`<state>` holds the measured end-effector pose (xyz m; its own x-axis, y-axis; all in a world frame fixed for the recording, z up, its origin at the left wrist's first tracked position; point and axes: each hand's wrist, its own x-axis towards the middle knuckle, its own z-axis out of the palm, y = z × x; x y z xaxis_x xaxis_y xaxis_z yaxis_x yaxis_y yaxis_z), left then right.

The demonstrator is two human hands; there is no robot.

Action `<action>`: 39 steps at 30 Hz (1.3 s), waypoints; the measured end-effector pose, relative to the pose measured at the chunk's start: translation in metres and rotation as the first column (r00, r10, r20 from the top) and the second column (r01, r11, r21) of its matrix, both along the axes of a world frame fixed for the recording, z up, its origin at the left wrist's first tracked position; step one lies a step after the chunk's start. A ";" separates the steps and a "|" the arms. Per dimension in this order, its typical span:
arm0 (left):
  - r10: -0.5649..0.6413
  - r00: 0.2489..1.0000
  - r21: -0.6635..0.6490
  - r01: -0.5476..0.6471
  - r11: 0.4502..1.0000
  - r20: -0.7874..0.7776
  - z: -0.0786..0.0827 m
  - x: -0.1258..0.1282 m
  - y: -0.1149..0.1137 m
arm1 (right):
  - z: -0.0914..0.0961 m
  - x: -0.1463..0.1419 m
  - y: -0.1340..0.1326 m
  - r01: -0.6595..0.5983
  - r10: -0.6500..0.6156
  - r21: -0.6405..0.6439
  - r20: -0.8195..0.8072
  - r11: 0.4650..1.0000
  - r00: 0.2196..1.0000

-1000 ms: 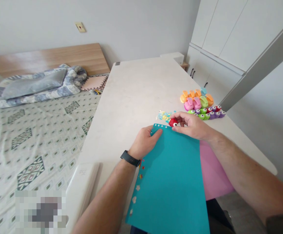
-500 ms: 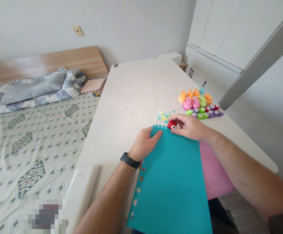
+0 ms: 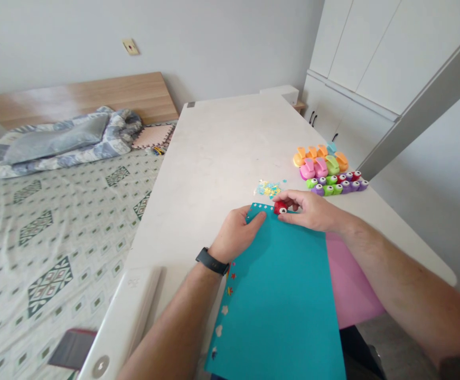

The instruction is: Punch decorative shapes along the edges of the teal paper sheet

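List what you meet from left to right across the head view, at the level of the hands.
patterned bedsheet → left hand → red paper punch → right hand → pink sheet

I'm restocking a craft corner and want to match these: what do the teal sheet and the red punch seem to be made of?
The teal sheet looks like matte card stock: dull, flat surface, with small shapes cut cleanly along its edges. The red craft punch looks like glossy molded plastic, smooth with a bright sheen; whatever is inside it is hidden.
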<state>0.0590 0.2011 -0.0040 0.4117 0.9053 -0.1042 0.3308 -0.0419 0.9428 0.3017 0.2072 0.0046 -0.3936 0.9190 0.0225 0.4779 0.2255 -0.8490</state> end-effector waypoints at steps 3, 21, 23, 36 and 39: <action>-0.006 1.000 0.000 0.006 1.000 -0.001 0.002 0.000 -0.001 | 0.002 -0.001 -0.001 0.000 0.000 0.003 0.006 1.000 1.000; -0.014 1.000 0.042 0.015 0.999 -0.020 0.002 0.001 -0.003 | -0.005 0.000 0.002 -0.033 0.020 -0.108 -0.119 0.994 0.993; -0.015 1.000 0.040 0.016 0.999 -0.014 0.003 0.001 -0.003 | -0.004 0.000 0.002 -0.033 0.021 -0.123 -0.100 0.992 0.995; -0.002 1.000 0.013 0.002 1.000 0.001 0.006 0.002 -0.003 | -0.002 -0.001 0.001 -0.065 0.055 -0.099 -0.105 0.993 0.993; 0.001 1.000 0.011 -0.001 1.000 0.000 0.006 0.002 -0.003 | -0.001 0.000 0.000 -0.073 0.064 -0.097 -0.093 0.993 0.994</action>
